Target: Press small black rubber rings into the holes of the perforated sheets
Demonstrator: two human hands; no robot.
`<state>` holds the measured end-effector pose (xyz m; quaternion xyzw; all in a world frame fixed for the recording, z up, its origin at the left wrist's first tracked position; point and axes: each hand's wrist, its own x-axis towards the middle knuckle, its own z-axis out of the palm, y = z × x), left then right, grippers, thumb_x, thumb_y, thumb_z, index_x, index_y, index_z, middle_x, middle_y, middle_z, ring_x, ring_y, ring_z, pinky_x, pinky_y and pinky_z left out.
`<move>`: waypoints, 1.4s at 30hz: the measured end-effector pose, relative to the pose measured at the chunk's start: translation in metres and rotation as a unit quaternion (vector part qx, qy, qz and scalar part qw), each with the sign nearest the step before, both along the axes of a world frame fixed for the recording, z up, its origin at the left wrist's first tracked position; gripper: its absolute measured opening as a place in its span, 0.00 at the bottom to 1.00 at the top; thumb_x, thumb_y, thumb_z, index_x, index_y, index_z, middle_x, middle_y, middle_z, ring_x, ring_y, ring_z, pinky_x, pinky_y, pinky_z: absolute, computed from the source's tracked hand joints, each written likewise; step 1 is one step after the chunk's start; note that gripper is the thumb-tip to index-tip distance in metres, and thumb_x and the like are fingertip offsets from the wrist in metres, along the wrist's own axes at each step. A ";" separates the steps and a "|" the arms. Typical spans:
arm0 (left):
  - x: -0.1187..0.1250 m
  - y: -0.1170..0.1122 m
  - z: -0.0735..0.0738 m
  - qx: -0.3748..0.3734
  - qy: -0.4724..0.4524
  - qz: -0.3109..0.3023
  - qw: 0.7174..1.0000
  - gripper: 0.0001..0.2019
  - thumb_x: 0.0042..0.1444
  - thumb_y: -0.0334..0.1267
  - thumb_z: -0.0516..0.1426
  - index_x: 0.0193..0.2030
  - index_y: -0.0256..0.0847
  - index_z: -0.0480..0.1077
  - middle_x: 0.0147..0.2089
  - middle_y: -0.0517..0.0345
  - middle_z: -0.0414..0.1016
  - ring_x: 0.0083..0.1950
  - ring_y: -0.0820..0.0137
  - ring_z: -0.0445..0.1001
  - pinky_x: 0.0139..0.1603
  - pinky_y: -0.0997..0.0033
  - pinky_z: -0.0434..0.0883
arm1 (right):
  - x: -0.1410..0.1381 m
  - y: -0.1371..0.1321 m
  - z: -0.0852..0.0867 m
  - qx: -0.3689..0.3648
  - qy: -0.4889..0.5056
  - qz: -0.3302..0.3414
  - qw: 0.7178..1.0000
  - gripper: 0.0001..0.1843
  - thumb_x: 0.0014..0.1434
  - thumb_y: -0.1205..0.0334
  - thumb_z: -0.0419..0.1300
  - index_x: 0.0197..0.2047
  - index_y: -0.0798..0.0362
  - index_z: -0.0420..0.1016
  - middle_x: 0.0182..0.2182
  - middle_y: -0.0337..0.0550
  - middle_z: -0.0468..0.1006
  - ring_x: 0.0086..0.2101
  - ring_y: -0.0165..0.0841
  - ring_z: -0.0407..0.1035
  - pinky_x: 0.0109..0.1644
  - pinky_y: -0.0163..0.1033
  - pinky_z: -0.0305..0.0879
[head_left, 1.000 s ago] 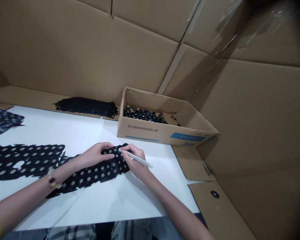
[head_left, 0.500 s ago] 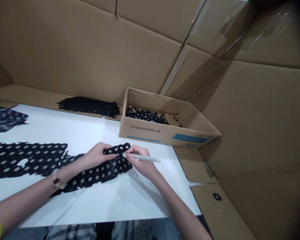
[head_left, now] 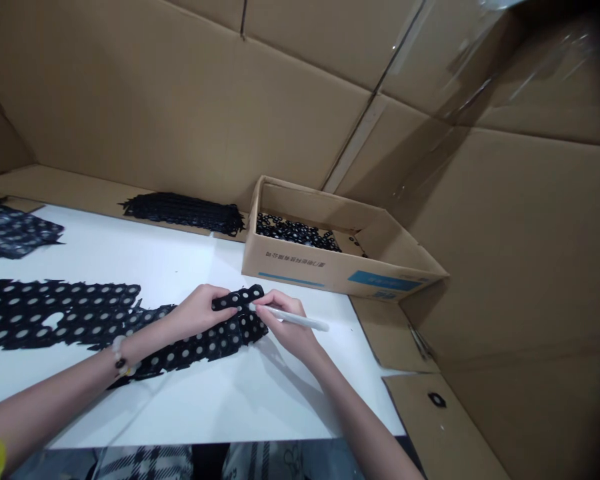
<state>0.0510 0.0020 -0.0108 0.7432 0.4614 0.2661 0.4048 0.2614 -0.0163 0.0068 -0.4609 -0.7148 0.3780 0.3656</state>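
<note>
1. Black perforated sheet (head_left: 243,328): lies on the white table top (head_left: 180,260), between the hands, and runs beneath the left forearm; a narrow band at its end crosses the top, now showing fully between the hands, no longer partly covered by the right hand
2. Left hand (head_left: 197,310): fingers pressed together and curled over the sheet, their tips reaching the narrow band; beaded bracelet (head_left: 120,357) at the wrist
3. Right hand (head_left: 285,327): fingers pinch a white pen (head_left: 295,319), its tip just below the narrow band; hand now sits slightly farther from the left hand, and the pen lies flatter
4. Open cardboard box (head_left: 300,267): stands at the table's far edge and holds a loose heap of black rings (head_left: 295,232) on its floor
5. Stacked black perforated sheets (head_left: 183,212): lie on cardboard lining beside the box
6. Further black perforated sheets (head_left: 55,313): spread flat on the table, left of the hands
7. Single black ring (head_left: 437,399): rests on the cardboard lining, right of the table
</note>
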 end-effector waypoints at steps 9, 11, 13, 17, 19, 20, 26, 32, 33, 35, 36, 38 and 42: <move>0.000 0.001 -0.007 0.039 0.036 0.004 0.999 0.18 0.56 0.49 0.54 0.22 0.37 0.66 0.21 0.63 0.67 0.26 0.70 0.65 0.28 0.74 0.57 | -0.001 -0.001 -0.001 0.027 -0.042 0.011 0.999 0.07 0.56 0.63 0.56 0.33 0.54 0.74 0.26 0.39 0.76 0.25 0.29 0.67 0.29 0.32 0.61; 0.002 -0.001 -0.006 0.085 0.046 0.010 0.995 0.19 0.57 0.48 0.53 0.21 0.38 0.64 0.20 0.63 0.65 0.25 0.70 0.64 0.29 0.73 0.57 | -0.002 -0.001 -0.004 0.043 -0.047 0.011 0.998 0.07 0.57 0.63 0.55 0.33 0.53 0.74 0.25 0.39 0.76 0.25 0.29 0.67 0.29 0.32 0.61; 0.005 -0.003 -0.006 0.129 0.055 0.017 0.990 0.20 0.58 0.48 0.53 0.20 0.38 0.62 0.20 0.62 0.65 0.25 0.70 0.64 0.32 0.72 0.58 | -0.003 -0.001 -0.009 0.071 -0.052 0.004 0.996 0.07 0.57 0.63 0.55 0.34 0.53 0.74 0.26 0.39 0.76 0.25 0.30 0.68 0.30 0.33 0.63; 0.008 -0.006 -0.006 0.160 0.059 0.033 0.985 0.21 0.59 0.49 0.52 0.19 0.40 0.58 0.19 0.62 0.63 0.25 0.70 0.62 0.36 0.70 0.60 | -0.009 -0.001 -0.016 0.111 -0.060 0.000 0.992 0.07 0.58 0.63 0.54 0.34 0.52 0.74 0.31 0.42 0.78 0.30 0.32 0.71 0.36 0.35 0.65; 0.007 -0.006 -0.005 0.158 0.048 0.029 0.986 0.22 0.58 0.51 0.52 0.19 0.40 0.57 0.19 0.62 0.62 0.26 0.70 0.61 0.38 0.69 0.60 | -0.011 -0.002 -0.016 0.116 -0.056 -0.003 0.992 0.07 0.58 0.64 0.54 0.34 0.52 0.74 0.32 0.42 0.78 0.32 0.33 0.71 0.38 0.36 0.66; 0.006 -0.005 -0.004 0.155 0.042 0.026 0.987 0.22 0.58 0.51 0.52 0.19 0.40 0.57 0.19 0.62 0.61 0.27 0.70 0.60 0.39 0.69 0.60 | -0.012 -0.003 -0.015 0.117 -0.050 -0.011 0.992 0.07 0.58 0.64 0.54 0.34 0.52 0.74 0.31 0.42 0.77 0.32 0.33 0.72 0.38 0.35 0.66; 0.002 -0.001 0.003 0.143 0.004 -0.014 0.990 0.22 0.58 0.51 0.52 0.19 0.39 0.61 0.22 0.62 0.64 0.28 0.71 0.61 0.42 0.69 0.61 | -0.016 -0.009 -0.009 0.103 -0.006 -0.051 0.993 0.06 0.57 0.63 0.56 0.32 0.53 0.74 0.28 0.41 0.77 0.28 0.31 0.71 0.34 0.34 0.66; -0.001 0.004 0.004 0.034 -0.008 0.012 0.999 0.16 0.55 0.51 0.55 0.31 0.39 0.73 0.31 0.58 0.77 0.36 0.64 0.71 0.39 0.69 0.67 | -0.009 -0.005 -0.006 0.113 -0.011 -0.056 0.992 0.07 0.57 0.63 0.56 0.31 0.53 0.75 0.27 0.41 0.78 0.27 0.32 0.71 0.34 0.36 0.67; -0.003 0.006 0.004 0.022 -0.013 0.022 0.999 0.15 0.54 0.50 0.56 0.33 0.39 0.74 0.34 0.58 0.78 0.38 0.63 0.73 0.41 0.69 0.67 | -0.006 -0.004 -0.005 0.111 -0.008 -0.061 0.992 0.07 0.57 0.62 0.57 0.31 0.53 0.75 0.27 0.42 0.78 0.27 0.33 0.71 0.34 0.36 0.67; -0.006 0.009 0.003 0.015 -0.021 0.042 0.999 0.15 0.54 0.49 0.57 0.34 0.39 0.74 0.36 0.58 0.79 0.39 0.62 0.74 0.44 0.68 0.68 | 0.000 -0.002 -0.001 0.115 0.016 -0.074 0.991 0.06 0.57 0.62 0.57 0.31 0.52 0.75 0.32 0.45 0.80 0.32 0.36 0.74 0.39 0.39 0.69; -0.007 0.010 0.002 0.015 -0.024 0.043 0.999 0.14 0.54 0.49 0.57 0.33 0.39 0.74 0.35 0.58 0.79 0.39 0.62 0.74 0.44 0.68 0.68 | 0.003 -0.002 0.002 0.121 0.032 -0.075 0.989 0.06 0.57 0.62 0.57 0.31 0.52 0.75 0.37 0.46 0.80 0.37 0.37 0.75 0.43 0.41 0.70; -0.006 0.009 0.001 0.017 -0.027 0.028 0.999 0.13 0.55 0.47 0.57 0.33 0.39 0.75 0.35 0.58 0.80 0.39 0.63 0.75 0.43 0.69 0.68 | 0.007 0.000 0.006 0.139 0.055 -0.058 0.987 0.05 0.57 0.63 0.58 0.32 0.51 0.75 0.48 0.48 0.77 0.50 0.41 0.70 0.54 0.46 0.65; -0.001 0.003 0.001 0.039 -0.018 -0.009 0.999 0.11 0.54 0.45 0.58 0.34 0.40 0.76 0.36 0.59 0.80 0.38 0.64 0.75 0.41 0.72 0.68 | 0.005 0.000 0.007 0.151 0.034 0.026 0.988 0.04 0.57 0.64 0.59 0.33 0.51 0.75 0.50 0.49 0.76 0.56 0.40 0.64 0.61 0.49 0.59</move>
